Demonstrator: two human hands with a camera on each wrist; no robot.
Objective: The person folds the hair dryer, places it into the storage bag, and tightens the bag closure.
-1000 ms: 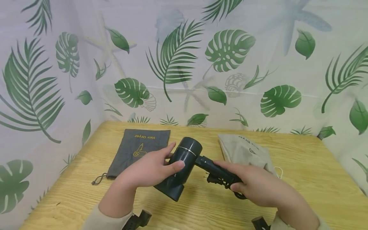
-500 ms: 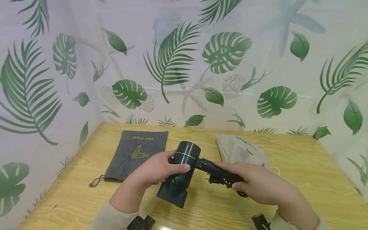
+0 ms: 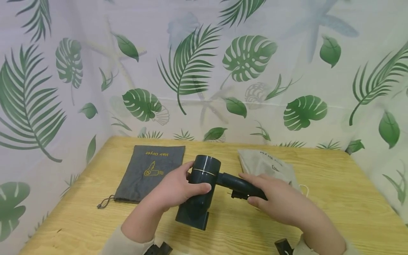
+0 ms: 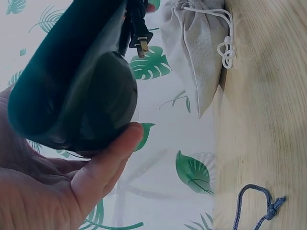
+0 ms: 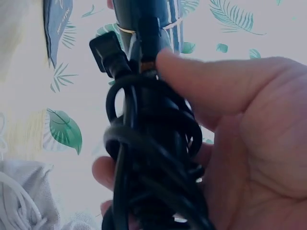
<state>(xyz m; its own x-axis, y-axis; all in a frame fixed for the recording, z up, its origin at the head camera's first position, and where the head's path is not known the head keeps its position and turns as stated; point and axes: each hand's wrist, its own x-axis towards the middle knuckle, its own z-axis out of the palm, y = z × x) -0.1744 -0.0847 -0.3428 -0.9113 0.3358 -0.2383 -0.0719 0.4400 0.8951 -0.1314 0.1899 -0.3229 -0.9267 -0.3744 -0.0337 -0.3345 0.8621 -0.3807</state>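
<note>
A dark blue-green hair dryer [image 3: 204,177] is held between both hands above the table. My left hand [image 3: 178,187] grips its barrel, thumb across the front, as the left wrist view also shows. The right hand [image 3: 277,198] holds the handle [image 3: 236,182]. In the right wrist view the black power cord [image 5: 144,139] is bundled along the handle, inside the right hand's grip. The two-prong plug [image 4: 141,40] sticks out beside the handle. A flared nozzle [image 3: 192,216] sits at the barrel's near end, pointing down toward me.
A grey drawstring pouch [image 3: 153,173] printed "Hair Dryer" lies flat on the left of the wooden table [image 3: 248,233]. At the right, behind the right hand, lies a beige drawstring pouch [image 3: 266,164]. A leaf-patterned cloth [image 3: 204,71] stands around the table's back and sides.
The left hand has settled further round the barrel, its thumb now lying across it. The dryer has turned slightly, its nozzle swinging right and nearer me, and the right hand's hold on the handle has rolled a little.
</note>
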